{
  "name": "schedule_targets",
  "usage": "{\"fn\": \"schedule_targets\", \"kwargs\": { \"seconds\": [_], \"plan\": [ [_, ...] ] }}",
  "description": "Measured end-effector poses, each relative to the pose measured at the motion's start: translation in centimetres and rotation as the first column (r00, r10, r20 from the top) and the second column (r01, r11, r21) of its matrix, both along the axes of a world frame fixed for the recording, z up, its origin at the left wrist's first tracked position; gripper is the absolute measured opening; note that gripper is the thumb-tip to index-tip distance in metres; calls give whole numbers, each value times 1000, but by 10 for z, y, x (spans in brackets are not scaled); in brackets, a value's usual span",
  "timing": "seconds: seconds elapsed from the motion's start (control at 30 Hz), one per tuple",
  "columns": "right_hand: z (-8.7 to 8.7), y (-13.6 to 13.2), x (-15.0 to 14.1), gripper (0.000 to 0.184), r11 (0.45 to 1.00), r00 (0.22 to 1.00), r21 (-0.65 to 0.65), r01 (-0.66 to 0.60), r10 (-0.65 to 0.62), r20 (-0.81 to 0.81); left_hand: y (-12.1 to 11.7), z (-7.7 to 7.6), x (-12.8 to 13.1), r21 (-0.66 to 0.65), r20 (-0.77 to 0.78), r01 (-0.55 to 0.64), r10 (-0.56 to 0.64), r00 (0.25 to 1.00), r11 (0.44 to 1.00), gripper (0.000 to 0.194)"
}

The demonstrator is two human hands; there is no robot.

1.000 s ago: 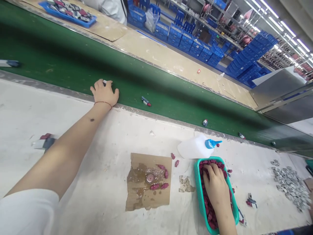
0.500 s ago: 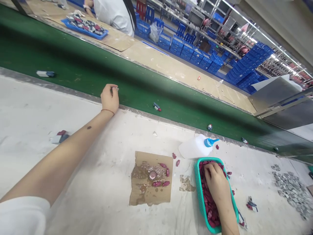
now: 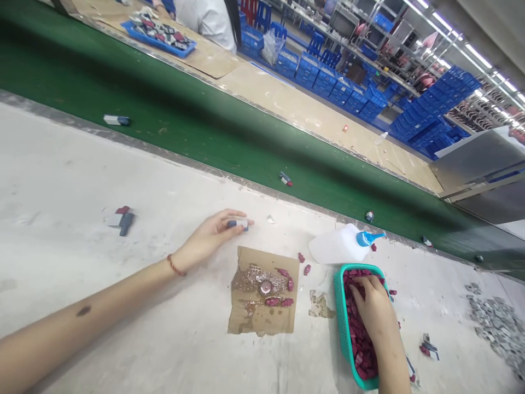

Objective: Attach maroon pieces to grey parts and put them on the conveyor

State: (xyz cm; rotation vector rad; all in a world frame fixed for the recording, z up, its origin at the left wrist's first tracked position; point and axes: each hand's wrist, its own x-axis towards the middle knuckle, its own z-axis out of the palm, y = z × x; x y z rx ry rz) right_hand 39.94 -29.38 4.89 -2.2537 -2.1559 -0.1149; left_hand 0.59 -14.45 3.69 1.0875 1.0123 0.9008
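Head view: left fingers (image 3: 241, 225) grip a dark-and-white piece (image 3: 238, 224); right fingers' (image 3: 361, 284) grip unclear; no legible writing.

I note passage between cardboard (image 3: 274, 322) and basket (image 3: 343, 323); beyond, a squeeze bottle (image 3: 337, 245) obstructs near the counter (image 3: 176, 339)'s far edge.

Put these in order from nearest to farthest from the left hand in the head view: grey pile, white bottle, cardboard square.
From the left hand:
1. Cardboard square, just right, closer to the person.
2. White bottle, farther right, behind the green basket.
3. Grey pile, far right.
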Motion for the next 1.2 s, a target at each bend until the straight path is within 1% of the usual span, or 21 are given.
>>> {"fn": "schedule_targets", "kwargs": {
  "seconds": [0.07, 0.13, 0.23, 0.3, 0.4, 0.47, 0.5, 0.53, 0.6, 0.63, 0.7, 0.77, 0.83, 0.87, 0.9, 0.97, 1.07, 1.2],
  "plan": [
    [1, -1, 0, 14, 999, 998, -21, 31, -29, 58, -17, -2, 1, 9, -8, 75, -74, 997, 997, 47],
    [3, -1, -3, 12, 999, 994, -27, 38, -35, 107, -32, -4, 4, 8, -3, 103, -103, 995, 995, 44],
    [4, -1, -11, 8, 999, 992, -19, -28, 30, 121, -52, -7, 9, 21, 9, 89, -89, 996, 996, 35],
    [4, 0, -17, 12, 998, 992, -1, -67, 66, 109, -62, -10, 12, 49, -1, 62, -62, 998, 997, 27],
    [6, 1, -23, 22, 997, 997, 42, -62, 60, 43, -72, -15, 14, 86, -14, -11, 12, 1000, 996, 21],
    [12, 1, -28, 26, 997, 996, 71, -23, 29, -81, -75, -19, 14, 93, -19, -46, 48, 999, 995, 22],
    [16, 1, -30, 27, 997, 986, 81, 18, -5, -167, -77, -20, 13, 97, -23, -52, 55, 998, 994, 23],
    [21, 0, -34, 29, 994, 965, 83, 74, -50, -259, -78, -21, 13, 99, -25, -49, 51, 998, 994, 23],
    [31, -3, -46, 33, 977, 889, 71, 202, -152, -432, -79, -23, 13, 91, -20, -25, 27, 999, 995, 23],
    [35, -4, -53, 35, 964, 839, 57, 260, -196, -508, -80, -23, 14, 82, -10, -11, 12, 1000, 997, 23],
    [40, -5, -71, 40, 941, 724, 23, 339, -245, -645, -81, -24, 15, 52, 14, 8, -8, 1000, 999, 22],
    [40, -2, -92, 43, 926, 586, -17, 377, -252, -770, -82, -24, 17, 21, 34, 4, -5, 999, 1000, 22],
    [36, 4, -114, 42, 921, 440, -53, 387, -235, -867, -84, -22, 18, -11, 59, 5, -4, 998, 1000, 23],
    [33, 8, -125, 42, 922, 380, -66, 382, -222, -898, -84, -21, 18, -27, 75, 15, -13, 997, 1000, 23],
    [29, 13, -135, 42, 926, 335, -78, 369, -211, -918, -84, -19, 18, -42, 92, 29, -25, 995, 999, 23],
    [22, 22, -155, 43, 942, 294, -96, 321, -195, -936, -83, -16, 18, -61, 118, 54, -47, 992, 997, 23],
    [12, 34, -176, 46, 959, 303, -119, 259, -197, -932, -80, -15, 17, -47, 109, 75, -69, 992, 996, 26],
    [0, 41, -189, 47, 968, 301, -162, 190, -214, -929, -79, -20, 17, 24, 61, 119, -121, 991, 993, 26]
  ]
}}
